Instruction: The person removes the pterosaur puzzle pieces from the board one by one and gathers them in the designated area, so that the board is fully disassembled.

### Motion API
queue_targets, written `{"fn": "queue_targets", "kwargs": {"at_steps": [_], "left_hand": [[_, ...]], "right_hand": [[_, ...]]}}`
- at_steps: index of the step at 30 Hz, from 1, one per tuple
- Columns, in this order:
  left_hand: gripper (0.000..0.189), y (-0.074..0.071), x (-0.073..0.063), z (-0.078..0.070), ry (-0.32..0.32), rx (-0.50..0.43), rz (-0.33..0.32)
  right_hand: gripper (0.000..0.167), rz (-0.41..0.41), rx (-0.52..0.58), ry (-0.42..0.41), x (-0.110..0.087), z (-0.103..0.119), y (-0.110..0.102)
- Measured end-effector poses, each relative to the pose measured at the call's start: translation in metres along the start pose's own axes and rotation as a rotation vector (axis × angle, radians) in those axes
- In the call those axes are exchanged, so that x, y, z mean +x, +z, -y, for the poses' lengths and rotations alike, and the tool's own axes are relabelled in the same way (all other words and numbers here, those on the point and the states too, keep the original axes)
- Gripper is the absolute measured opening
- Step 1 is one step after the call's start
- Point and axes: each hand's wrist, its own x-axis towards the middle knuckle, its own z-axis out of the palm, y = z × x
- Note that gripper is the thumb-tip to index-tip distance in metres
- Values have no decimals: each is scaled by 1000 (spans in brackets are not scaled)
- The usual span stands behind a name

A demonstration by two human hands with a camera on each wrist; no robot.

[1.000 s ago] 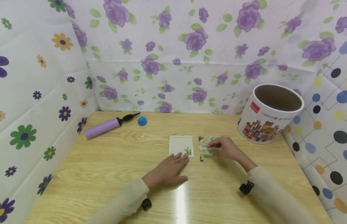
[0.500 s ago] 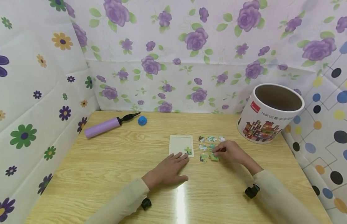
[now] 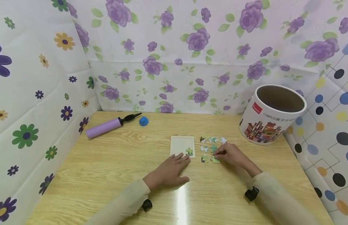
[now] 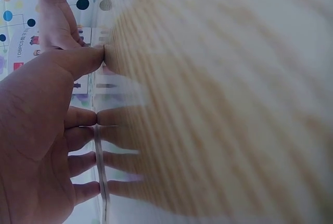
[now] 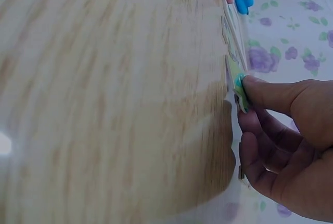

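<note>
My right hand (image 3: 229, 154) pinches a green jigsaw piece (image 5: 237, 78) between thumb and fingers at the lower right of a small group of pieces. In the right wrist view that piece stands tilted close over the table. Beside it lie other loose pieces: a green one (image 3: 204, 158), a pale blue one (image 3: 204, 148) and several more behind. My left hand (image 3: 169, 172) lies palm down with spread fingers, its fingertips on the near edge of the square puzzle board (image 3: 178, 144). One green piece (image 3: 189, 151) sits in the board's near right corner.
A large white tub (image 3: 270, 117) stands at the back right. At the back left lie a purple hand pump (image 3: 103, 128) with a black nozzle and a small blue toy (image 3: 143, 121). Patterned cloth walls (image 3: 168, 62) enclose the wooden table (image 3: 120, 175) at the back and sides.
My right hand has moved right and toward me with the green piece, uncovering pieces behind it, and brought it down at the group's near right. The left hand stays in place.
</note>
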Motion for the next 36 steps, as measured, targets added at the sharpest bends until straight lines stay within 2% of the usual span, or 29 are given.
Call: {"fn": "queue_targets", "kwargs": {"at_steps": [8,16,22,29,36], "left_hand": [[78,1,0,0,0,3,-3],[78,0,0,0,10,6,-8],[78,0,0,0,11,0,-5],[75,-1,-1,-1,31,-12,-12],[72,-1,-2,-3,51,19,-10]], "right_hand": [[10,-12,-14,-18,0,-2,3],[8,-26,-3,10,5,4,-1],[10,-25,1,-14,22,18,0],[14,31,28,-73,45,36,12],[16,82,56,-74,64,47,25]]}}
